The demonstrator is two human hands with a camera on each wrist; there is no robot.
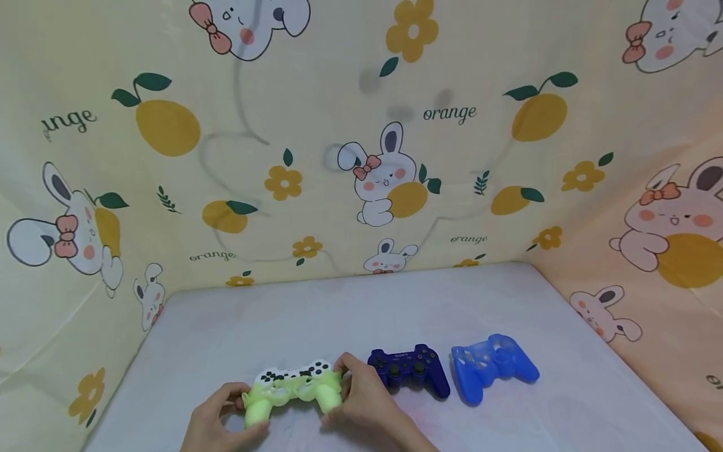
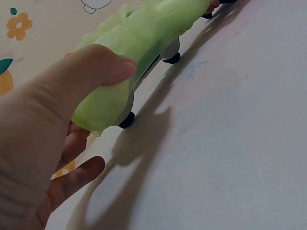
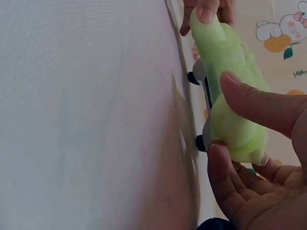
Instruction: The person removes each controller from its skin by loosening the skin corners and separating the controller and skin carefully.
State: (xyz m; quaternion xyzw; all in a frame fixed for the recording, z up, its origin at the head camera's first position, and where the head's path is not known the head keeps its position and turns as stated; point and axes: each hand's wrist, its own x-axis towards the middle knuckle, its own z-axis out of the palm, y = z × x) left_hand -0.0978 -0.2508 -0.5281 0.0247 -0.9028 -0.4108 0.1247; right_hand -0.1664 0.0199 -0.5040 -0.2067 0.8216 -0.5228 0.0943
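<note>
A white game controller (image 1: 320,366) with black buttons is partly wrapped in a lime-green silicone cover (image 1: 290,392). Its far edge shows bare white in the head view. My left hand (image 1: 217,419) holds the left grip, the thumb (image 2: 112,64) lying on the green cover. On the other side, my right hand (image 1: 366,394) grips the right handle, with thumb (image 3: 249,98) and fingers around the covered end. Black knobs (image 3: 200,143) stick out from the white side facing the table in the wrist views.
Right beside my right hand lies a dark blue game controller (image 1: 409,369). A bright blue silicone cover (image 1: 497,364) is further right. The white tabletop (image 1: 339,307) is enclosed by fabric walls (image 1: 316,125) with a rabbit-and-orange print.
</note>
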